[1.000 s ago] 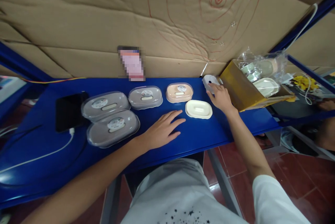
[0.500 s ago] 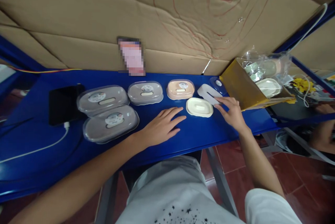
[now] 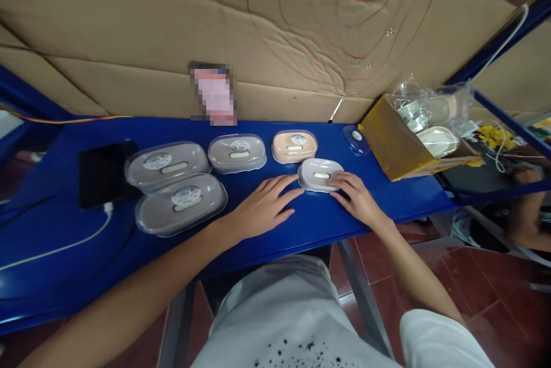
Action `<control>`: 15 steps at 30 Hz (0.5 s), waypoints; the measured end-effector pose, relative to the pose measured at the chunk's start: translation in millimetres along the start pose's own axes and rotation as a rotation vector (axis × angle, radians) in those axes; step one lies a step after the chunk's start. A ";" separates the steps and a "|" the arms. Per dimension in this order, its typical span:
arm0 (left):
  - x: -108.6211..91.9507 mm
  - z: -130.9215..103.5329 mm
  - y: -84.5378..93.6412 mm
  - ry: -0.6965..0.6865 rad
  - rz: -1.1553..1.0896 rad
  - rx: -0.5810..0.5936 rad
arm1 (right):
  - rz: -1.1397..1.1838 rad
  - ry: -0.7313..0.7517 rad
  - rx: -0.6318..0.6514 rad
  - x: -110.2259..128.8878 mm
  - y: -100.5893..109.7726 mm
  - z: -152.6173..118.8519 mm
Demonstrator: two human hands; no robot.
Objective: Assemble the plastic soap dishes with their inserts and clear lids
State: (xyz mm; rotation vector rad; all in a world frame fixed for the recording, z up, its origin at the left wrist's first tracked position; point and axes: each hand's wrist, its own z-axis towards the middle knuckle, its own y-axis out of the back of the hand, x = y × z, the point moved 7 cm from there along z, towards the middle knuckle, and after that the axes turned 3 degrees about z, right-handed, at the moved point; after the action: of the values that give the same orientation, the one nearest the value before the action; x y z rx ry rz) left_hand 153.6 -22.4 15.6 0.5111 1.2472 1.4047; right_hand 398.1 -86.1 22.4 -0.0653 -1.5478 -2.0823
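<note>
A grey oval lid [image 3: 314, 168] with a slot now covers the cream base, and a cream bar shows through the slot. Only a pale strip of the base is visible along the lower edge. My right hand [image 3: 357, 198] grips the lid's right end, fingers on top and thumb at the front side. To the left, my left hand [image 3: 264, 210] is open with its fingers spread, the fingertips by the lid's left end. A clear plastic cover [image 3: 356, 140] with a round sticker lies flat behind my right hand.
A peach container [image 3: 293, 150] stands behind the lid. Several grey containers [image 3: 237, 154] under clear covers are at left. A black device [image 3: 105, 173] with a white cable lies beyond them. An open cardboard box [image 3: 400, 141] of plastic parts stands at right. A phone [image 3: 215, 95] leans against the cardboard wall.
My right hand has brought the grey lid left and down onto the cream base, which was uncovered before. My left hand has stayed almost in place, open.
</note>
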 end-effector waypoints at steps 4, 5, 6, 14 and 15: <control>0.9 0.4 5.0 0.039 -0.025 -0.048 | 0.100 0.080 0.090 20.2 -5.5 8.5; 1.9 0.4 6.4 0.052 -0.017 -0.059 | 0.108 0.089 0.092 19.4 -2.1 14.0; 2.9 0.5 7.6 0.064 -0.006 -0.067 | 0.099 0.079 0.074 13.7 3.7 21.1; 9.5 0.9 9.7 0.112 0.041 -0.063 | -0.370 -0.559 -0.210 -137.4 39.8 70.0; 11.3 0.5 9.3 0.125 0.038 -0.060 | -0.349 -0.604 -0.215 -149.8 37.0 70.9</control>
State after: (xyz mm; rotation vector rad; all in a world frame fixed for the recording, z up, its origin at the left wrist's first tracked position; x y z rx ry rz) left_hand 146.9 -10.1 20.1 0.4130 1.2960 1.5212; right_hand 523.1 28.7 26.7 -0.5892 -1.7521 -2.6677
